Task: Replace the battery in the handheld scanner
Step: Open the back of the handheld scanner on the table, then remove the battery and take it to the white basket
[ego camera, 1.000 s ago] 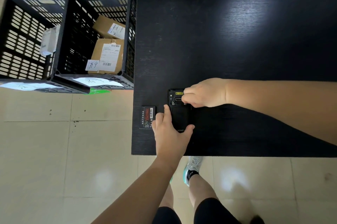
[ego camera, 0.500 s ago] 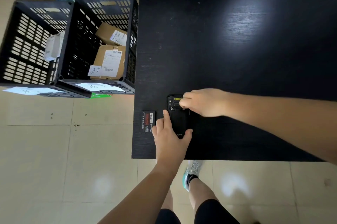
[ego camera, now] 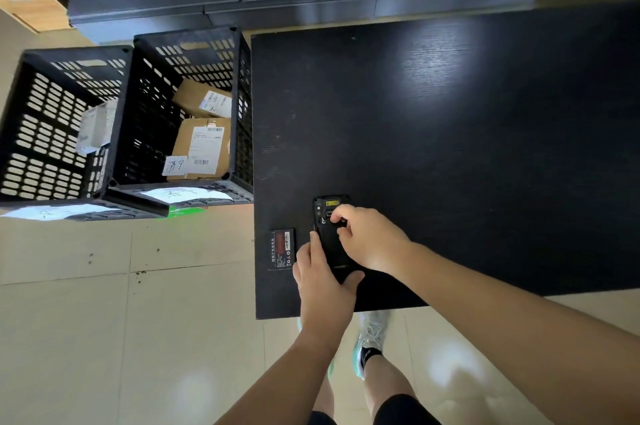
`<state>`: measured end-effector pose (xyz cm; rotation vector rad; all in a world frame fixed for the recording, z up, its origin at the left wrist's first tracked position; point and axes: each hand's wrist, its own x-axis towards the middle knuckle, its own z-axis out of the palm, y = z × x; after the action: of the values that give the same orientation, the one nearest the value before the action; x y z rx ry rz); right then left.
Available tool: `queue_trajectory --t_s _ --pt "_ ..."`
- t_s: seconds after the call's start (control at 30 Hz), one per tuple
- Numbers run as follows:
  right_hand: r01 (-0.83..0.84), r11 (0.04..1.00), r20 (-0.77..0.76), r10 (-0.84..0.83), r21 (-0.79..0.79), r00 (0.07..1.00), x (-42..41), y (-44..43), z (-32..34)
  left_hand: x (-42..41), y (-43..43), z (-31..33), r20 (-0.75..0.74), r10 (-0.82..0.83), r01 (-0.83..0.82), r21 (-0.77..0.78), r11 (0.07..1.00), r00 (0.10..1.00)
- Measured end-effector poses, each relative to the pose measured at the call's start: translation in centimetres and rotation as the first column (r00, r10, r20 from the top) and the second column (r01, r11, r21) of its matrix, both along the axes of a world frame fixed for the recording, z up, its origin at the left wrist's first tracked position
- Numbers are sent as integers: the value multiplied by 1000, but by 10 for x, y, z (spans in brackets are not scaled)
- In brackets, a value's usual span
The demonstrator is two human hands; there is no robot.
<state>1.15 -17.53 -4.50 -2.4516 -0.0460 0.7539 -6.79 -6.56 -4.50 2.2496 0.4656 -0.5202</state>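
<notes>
1. Scanner (ego camera: 333,244) lies back-up near the bench (ego camera: 450,147) front-left corner.
2. Left hand (ego camera: 322,289) grips the scanner's lower end, fingers (ego camera: 313,244) along its left edge, thumb on the right.
3. Right hand (ego camera: 370,237) rests over the upper back; fingers curled narrow, pinching at the back near the top. Cannot tell what they hold.
4. Battery (ego camera: 281,249) lies flat on the bench, label up, just left of the scanner, apart from it.
5. Two crates (ego camera: 242,106) stand on the floor to the left.
</notes>
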Motion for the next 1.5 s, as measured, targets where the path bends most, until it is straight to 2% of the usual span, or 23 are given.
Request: queue_trajectory --t_s 0.23,0.6,0.7,0.77,0.83,0.93,1.27,1.5 --pt "-94 982 91 110 -166 990 -2 12 2 -1 3 -4 26 -3 4 -13 1000 1000" --pt "109 991 28 -112 83 993 -1 7 -1 -1 8 -11 97 90 -81 -93 992 991" --pt "282 942 19 -290 183 957 -12 1 -5 3 10 -12 113 119 -109 -92 990 986" --pt "461 866 24 -474 193 880 -26 -2 -6 4 10 -12 123 123 -113 -84 990 985" --pt "574 795 -16 -583 194 812 -44 -1 -7 3 10 -14 131 135 -123 -98 988 982" --pt "601 769 -82 -599 217 797 -64 9 -7 2 10 -15 149 151 -134 -120 984 977" --pt "661 680 -86 -673 318 734 -61 5 -2 4 -5 0 188 202 -172 -164 971 961" --pt "733 634 -52 -747 247 663 -60 -60 11 10 -61 11 118 41 -13 -222 975 992"
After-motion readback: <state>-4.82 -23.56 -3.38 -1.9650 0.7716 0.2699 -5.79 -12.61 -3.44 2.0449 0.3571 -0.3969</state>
